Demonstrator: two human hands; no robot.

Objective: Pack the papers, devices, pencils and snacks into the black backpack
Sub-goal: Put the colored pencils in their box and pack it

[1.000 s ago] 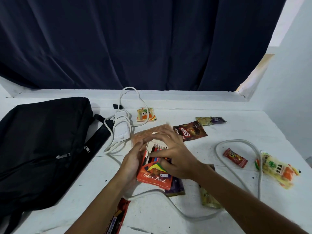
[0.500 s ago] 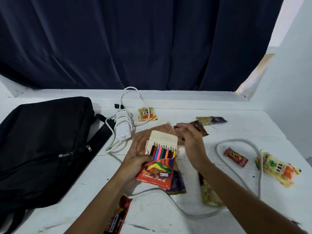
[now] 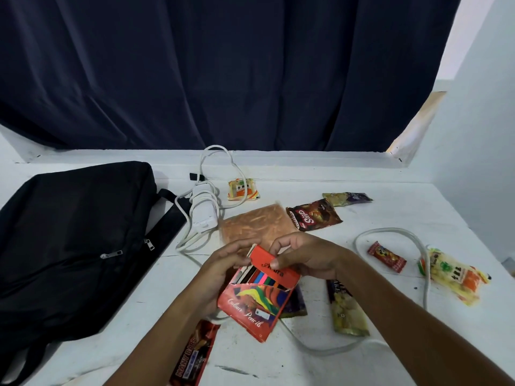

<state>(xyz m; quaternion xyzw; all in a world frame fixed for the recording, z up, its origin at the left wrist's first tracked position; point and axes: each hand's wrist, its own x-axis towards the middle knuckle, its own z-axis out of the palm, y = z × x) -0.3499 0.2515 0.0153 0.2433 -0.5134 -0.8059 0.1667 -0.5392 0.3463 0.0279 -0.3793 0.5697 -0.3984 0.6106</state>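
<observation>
My left hand (image 3: 223,270) grips a red box of colour pencils (image 3: 255,302) from its left side, lifted above the white table (image 3: 278,363). My right hand (image 3: 309,259) pinches the box's red lid flap (image 3: 274,267) and folds it down over the pencil tips, which still show beneath it. The black backpack (image 3: 75,240) lies flat at the left with its zippers closed. A white charger with wound cable (image 3: 204,211) sits beside it. Snack packets lie around: a brown Siip bag (image 3: 313,214), an orange packet (image 3: 256,228), a small yellow packet (image 3: 243,189).
A thick white cable (image 3: 390,232) loops across the right half of the table. A red candy (image 3: 386,256), a yellow snack bag (image 3: 454,275), a green-yellow packet (image 3: 348,310) and a Many Bars wrapper (image 3: 192,358) lie nearby. A dark curtain hangs behind; a white wall bounds the right.
The lid flap stood upright and open half a second ago; my right hand has come back from the brown snack bag and now folds the flap down over the pencils.
</observation>
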